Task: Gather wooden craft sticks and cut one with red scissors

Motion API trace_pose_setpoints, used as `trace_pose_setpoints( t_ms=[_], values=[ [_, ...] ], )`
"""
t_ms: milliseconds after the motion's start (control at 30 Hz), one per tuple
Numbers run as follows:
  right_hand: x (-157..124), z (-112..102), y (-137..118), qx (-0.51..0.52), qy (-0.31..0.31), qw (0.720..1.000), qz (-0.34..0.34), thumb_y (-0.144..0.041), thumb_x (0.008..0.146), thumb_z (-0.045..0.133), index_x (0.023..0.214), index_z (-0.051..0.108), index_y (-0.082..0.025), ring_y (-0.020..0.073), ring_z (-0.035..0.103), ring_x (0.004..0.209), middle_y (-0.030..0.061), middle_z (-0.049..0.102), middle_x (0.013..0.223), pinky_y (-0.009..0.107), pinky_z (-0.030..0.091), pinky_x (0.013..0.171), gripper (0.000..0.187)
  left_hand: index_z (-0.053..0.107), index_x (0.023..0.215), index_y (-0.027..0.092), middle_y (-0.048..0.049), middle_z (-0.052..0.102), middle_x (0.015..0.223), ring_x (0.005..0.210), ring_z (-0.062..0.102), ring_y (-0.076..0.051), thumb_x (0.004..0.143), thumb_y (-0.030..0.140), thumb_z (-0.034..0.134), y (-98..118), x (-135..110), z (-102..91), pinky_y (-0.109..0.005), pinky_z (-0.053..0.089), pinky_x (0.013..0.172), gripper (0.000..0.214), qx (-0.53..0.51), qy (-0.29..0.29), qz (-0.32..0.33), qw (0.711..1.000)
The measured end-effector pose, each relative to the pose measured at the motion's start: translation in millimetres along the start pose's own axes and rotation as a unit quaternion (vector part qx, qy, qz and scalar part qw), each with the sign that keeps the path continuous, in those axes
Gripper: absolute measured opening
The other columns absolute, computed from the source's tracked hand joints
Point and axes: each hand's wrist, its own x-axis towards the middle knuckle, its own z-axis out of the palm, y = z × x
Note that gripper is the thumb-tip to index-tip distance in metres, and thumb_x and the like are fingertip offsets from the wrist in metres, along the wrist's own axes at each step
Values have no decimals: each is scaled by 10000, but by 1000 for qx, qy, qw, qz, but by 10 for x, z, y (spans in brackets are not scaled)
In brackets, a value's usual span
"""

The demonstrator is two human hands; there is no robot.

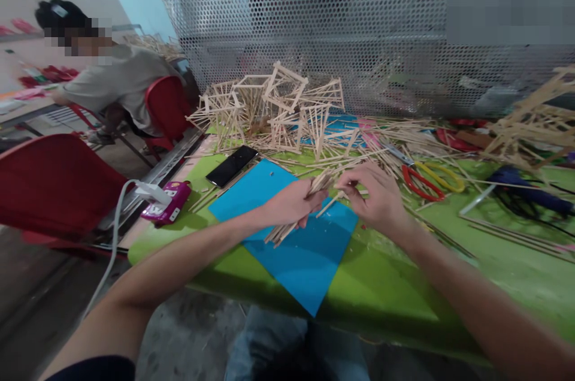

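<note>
Sticks (282, 233) in left fingers (318, 201): pale, thin, uneven-ended, probably wooden.

L hand (299, 204) w/ stick bundle (279, 233) above blue sheet (305, 273), R hand (376, 196) w/ single stick (327, 206) alongside

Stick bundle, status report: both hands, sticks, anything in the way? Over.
Left hand gripping stick bundle above blue sheet. Right hand pinching single stick. Scissors right of right hand, clear of bundle.
</note>
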Motion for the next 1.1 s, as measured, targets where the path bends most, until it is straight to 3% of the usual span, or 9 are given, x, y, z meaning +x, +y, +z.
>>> trace_pose_setpoints(
  t_ms=[167, 400, 633, 800, 933, 1100],
  values=[
    [9, -19, 4, 10, 57, 995, 76, -222, 997, 652, 970, 704, -242, 223, 674, 861, 59, 754, 929, 371, 522, 779, 63, 424, 864, 209, 57, 515, 640, 383, 517, -61, 1066, 429, 461, -2, 26, -21, -160, 390, 372, 301, 13, 19, 8, 1000],
    [28, 63, -17, 69, 39, 981, 177, -258, 980, 677, 951, 734, -237, 181, 633, 754, 24, 757, 905, 346, 512, 721, 67, 445, 955, 216, 51, 576, 672, 375, 553, -81, 1051, 382, 453, -17, 22, 56, -176, 409, 362, 192, 37, 41, 16, 998],
    [25, -4, 72, 81, 67, 976, 192, -281, 992, 635, 932, 619, -231, 191, 649, 777, 40, 695, 880, 343, 517, 709, 80, 440, 868, 214, 57, 544, 666, 385, 545, -71, 1054, 494, 483, 15, 13, -18, -185, 428, 372, 339, 10, 40, 45, 998],
    [35, -46, 132, 138, 68, 969, 196, -267, 946, 707, 988, 642, -237, 188, 678, 816, 35, 702, 925, 335, 564, 761, 83, 480, 864, 205, 64, 554, 655, 386, 529, -65, 1016, 554, 565, 40, -8, -85, -191, 434, 376, 390, -25, 28, 76, 996],
    [68, -83, 72, 206, 44, 957, 198, -306, 983, 665, 1105, 721, -236, 207, 715, 957, 68, 743, 1086, 341, 588, 829, 151, 491, 917, 209, 69, 583, 692, 373, 515, -62, 994, 533, 609, 9, 2, -80, -195, 428, 356, 353, -64, 33, 92, 993],
    [128, -122, -2, 238, -34, 938, 251, -392, 929, 733, 919, 797, -215, 192, 702, 751, 42, 778, 855, 315, 558, 679, 188, 496, 948, 212, 71, 599, 692, 368, 522, -68, 977, 505, 645, -31, 16, -58, -199, 423, 348, 330, -88, 27, 92, 991]
  ],
)
